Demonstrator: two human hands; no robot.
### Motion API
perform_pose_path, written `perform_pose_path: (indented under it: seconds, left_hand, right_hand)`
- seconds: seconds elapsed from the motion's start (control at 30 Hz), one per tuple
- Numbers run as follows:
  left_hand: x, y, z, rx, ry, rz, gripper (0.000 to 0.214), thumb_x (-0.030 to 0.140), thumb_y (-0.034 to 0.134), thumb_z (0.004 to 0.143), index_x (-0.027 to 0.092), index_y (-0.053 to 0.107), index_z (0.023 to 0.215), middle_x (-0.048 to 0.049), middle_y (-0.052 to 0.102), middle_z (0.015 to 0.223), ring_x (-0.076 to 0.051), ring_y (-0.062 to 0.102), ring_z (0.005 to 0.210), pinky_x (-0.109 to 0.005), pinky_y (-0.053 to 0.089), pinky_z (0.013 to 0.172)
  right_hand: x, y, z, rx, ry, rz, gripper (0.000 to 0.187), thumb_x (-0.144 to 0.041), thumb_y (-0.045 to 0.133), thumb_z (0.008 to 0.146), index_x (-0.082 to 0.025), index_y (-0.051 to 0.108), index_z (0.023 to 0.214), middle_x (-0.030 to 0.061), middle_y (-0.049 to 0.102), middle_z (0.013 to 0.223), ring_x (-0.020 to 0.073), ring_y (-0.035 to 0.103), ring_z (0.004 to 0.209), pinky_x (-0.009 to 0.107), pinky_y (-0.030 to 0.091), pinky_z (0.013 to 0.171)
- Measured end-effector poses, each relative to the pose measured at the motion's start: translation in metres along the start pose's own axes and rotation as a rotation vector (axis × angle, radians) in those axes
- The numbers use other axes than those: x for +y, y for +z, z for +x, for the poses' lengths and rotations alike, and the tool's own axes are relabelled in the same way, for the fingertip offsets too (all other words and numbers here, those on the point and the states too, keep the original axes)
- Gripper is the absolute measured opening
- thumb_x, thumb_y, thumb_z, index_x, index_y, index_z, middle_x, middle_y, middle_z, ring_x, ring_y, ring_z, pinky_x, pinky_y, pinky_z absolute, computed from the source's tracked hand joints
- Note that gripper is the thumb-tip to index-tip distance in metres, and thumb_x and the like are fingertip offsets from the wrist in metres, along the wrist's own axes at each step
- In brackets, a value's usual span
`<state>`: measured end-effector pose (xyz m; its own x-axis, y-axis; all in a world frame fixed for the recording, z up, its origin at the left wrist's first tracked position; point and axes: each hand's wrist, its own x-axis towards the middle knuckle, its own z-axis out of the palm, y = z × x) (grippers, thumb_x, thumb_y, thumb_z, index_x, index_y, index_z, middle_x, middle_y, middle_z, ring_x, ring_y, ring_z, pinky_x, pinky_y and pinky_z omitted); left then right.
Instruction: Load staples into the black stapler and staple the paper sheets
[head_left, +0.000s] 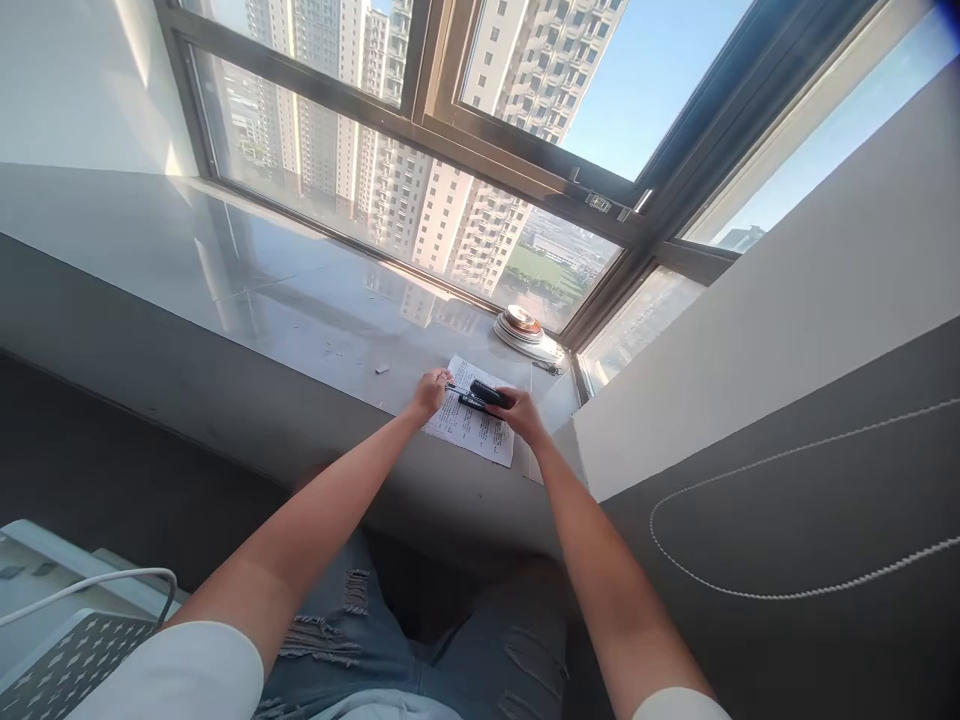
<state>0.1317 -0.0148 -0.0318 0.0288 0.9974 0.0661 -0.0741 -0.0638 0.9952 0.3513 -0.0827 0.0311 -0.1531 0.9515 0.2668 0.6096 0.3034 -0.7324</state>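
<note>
In the head view, the right hand grips an opened black stapler over a printed sheet on the windowsill; the left hand pinches a thin piece at its end. Beyond sits a round dish-like stack, contents unclear.

Left of our left hand, we could pass along the glossy pale windowsill, skirting a small white scrap; beyond our right hand, a round white-and-copper stack stands ahead and a flat white wall bars the right side
</note>
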Motion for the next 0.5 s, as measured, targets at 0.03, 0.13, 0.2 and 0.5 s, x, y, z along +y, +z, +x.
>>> perform_pose_path:
  seconds: [0.03,0.13,0.2,0.5]
  left_hand:
    - [0.001,0.001,-0.001,-0.006,-0.018,-0.041,0.036,0.032,0.044,0.1,0.01,0.065,0.118,-0.0194,0.069,0.125,-0.021,0.07,0.109,-0.032,0.054,0.094]
    - [0.005,0.002,-0.003,0.003,-0.064,-0.168,0.038,0.036,0.041,0.103,0.011,0.062,0.121,-0.0199,0.067,0.125,-0.02,0.072,0.1,-0.033,0.057,0.09]
    - [0.008,0.002,-0.005,0.014,-0.084,-0.251,0.038,0.039,0.041,0.103,0.011,0.06,0.12,-0.0197,0.067,0.124,-0.019,0.073,0.092,-0.034,0.059,0.087]
    - [0.017,-0.003,-0.011,-0.017,-0.089,-0.221,0.027,0.035,0.051,0.101,0.012,0.063,0.107,-0.014,0.073,0.108,-0.019,0.07,0.095,-0.029,0.057,0.081]
  right_hand:
    - [-0.004,0.0,0.001,0.042,-0.012,-0.041,0.045,-0.048,0.078,0.074,-0.018,0.077,0.108,0.0023,0.075,0.087,0.0258,0.067,0.083,0.037,0.054,0.08]
    - [-0.019,0.005,-0.001,0.18,-0.149,-0.217,0.038,-0.039,0.069,0.085,-0.022,0.075,0.118,0.0046,0.076,0.098,0.0268,0.066,0.093,0.04,0.052,0.09]
    - [-0.03,0.012,-0.003,0.198,-0.286,-0.353,0.034,-0.03,0.062,0.092,-0.024,0.073,0.124,0.0067,0.074,0.112,0.0285,0.062,0.107,0.044,0.048,0.098]
    - [-0.045,0.039,-0.01,0.017,-0.465,-0.632,0.045,-0.011,0.04,0.101,-0.027,0.067,0.133,0.0088,0.068,0.128,0.0289,0.056,0.118,0.046,0.04,0.103]
